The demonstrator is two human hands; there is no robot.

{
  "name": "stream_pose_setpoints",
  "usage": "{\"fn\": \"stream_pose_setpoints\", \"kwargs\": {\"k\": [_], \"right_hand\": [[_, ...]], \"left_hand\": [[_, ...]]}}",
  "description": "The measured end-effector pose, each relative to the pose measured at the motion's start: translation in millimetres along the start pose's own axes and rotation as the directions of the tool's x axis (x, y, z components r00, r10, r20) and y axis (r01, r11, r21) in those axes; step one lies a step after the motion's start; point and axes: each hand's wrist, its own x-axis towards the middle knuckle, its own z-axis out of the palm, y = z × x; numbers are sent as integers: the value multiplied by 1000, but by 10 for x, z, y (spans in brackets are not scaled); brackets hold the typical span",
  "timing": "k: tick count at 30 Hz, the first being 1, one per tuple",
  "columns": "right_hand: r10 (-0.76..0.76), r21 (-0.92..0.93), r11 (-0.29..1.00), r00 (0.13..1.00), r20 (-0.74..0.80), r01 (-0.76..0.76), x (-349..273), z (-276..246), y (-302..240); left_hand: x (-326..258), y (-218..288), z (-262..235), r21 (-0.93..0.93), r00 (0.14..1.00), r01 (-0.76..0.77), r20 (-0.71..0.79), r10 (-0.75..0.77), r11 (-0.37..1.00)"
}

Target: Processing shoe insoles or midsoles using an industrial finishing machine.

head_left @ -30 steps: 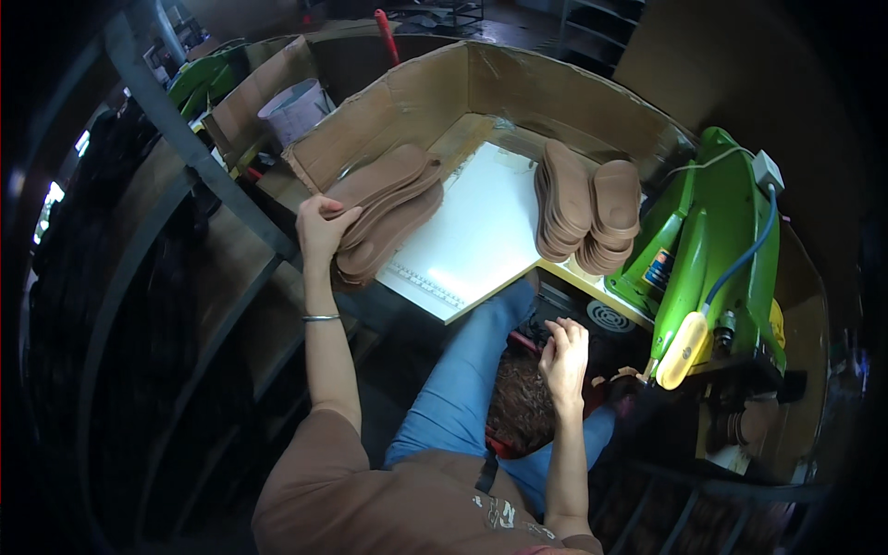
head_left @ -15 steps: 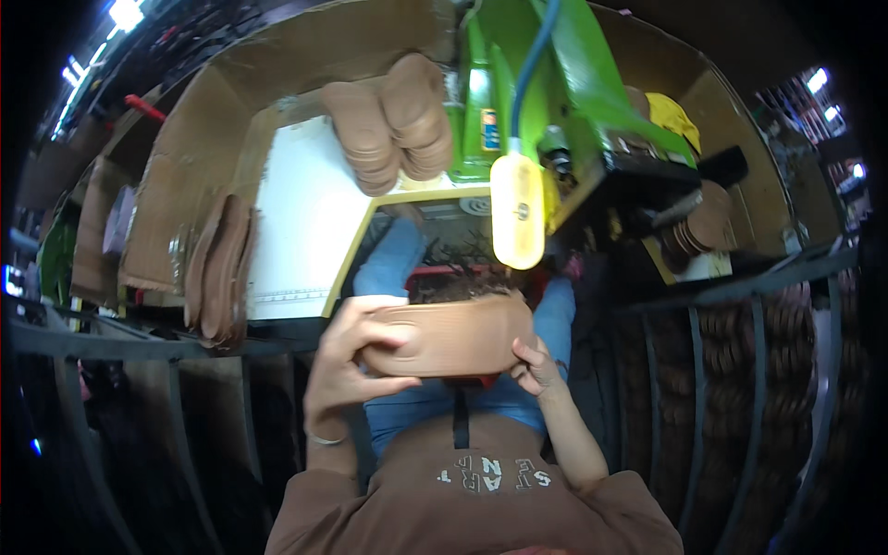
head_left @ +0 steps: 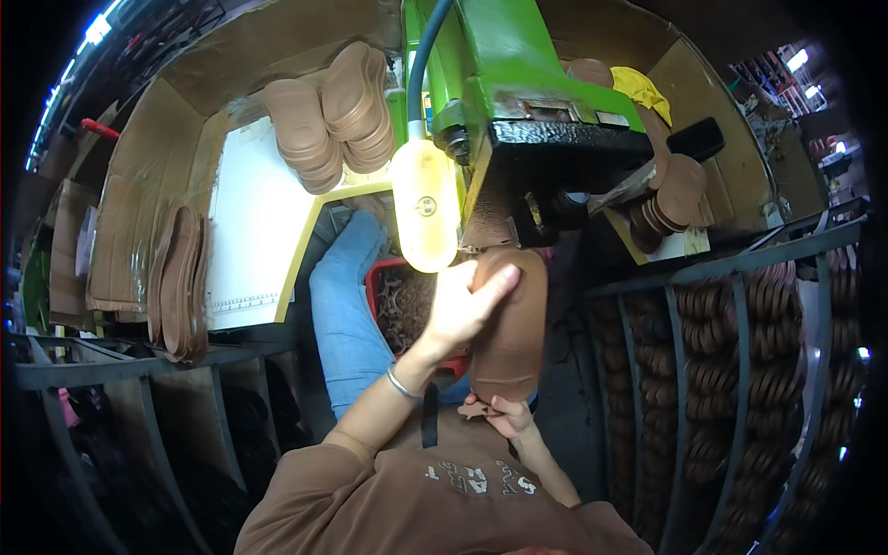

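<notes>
A brown shoe sole (head_left: 520, 324) is held lengthwise in front of me, its far end up against the dark head of a green machine (head_left: 527, 69). My left hand (head_left: 462, 305) grips the sole's left edge near the far end, thumb lying on top. At the near end, my right hand (head_left: 507, 416) has its fingers closed around the sole's tip. A thin, pale brown scrap (head_left: 474, 410) sticks out beside those fingers. Where the sole meets the machine, the contact is partly hidden.
A yellow lamp (head_left: 425, 205) hangs left of the machine head. Sole stacks (head_left: 356, 102) stand on the white tabletop (head_left: 250, 222); more soles (head_left: 680, 194) lie at right. Between my legs sits a red bin (head_left: 373, 277) of shavings. Metal racks (head_left: 740, 305) flank me.
The sole has turned from lying crosswise over my lap to lengthwise, its far end now at the machine. My right hand has shifted to its near end. The view has swung right.
</notes>
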Motion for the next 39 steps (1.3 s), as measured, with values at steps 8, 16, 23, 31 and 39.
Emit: {"fn": "stream_pose_setpoints", "kwargs": {"k": [8,16,23,31,39], "right_hand": [[-132,-80,990,960,-249,115,-193,4,-292],[-726,-519,653,650,-223,551,186,336,-1571],[-722,-490,620,690,-51,612,829,681,-1845],[-715,-579,576,699,-15,577,1042,1009,-1275],[-596,-718,516,798,90,466,1193,1110,-1022]], "left_hand": [[-120,-93,-197,-56,983,-135,-130,127,989],[-76,-80,-272,31,989,-131,-66,133,991],[-134,-6,-606,30,948,-235,-213,236,971],[-412,-24,-1299,-80,954,-113,-288,85,990],[-905,-326,-1660,-237,977,30,-196,-78,971]]}}
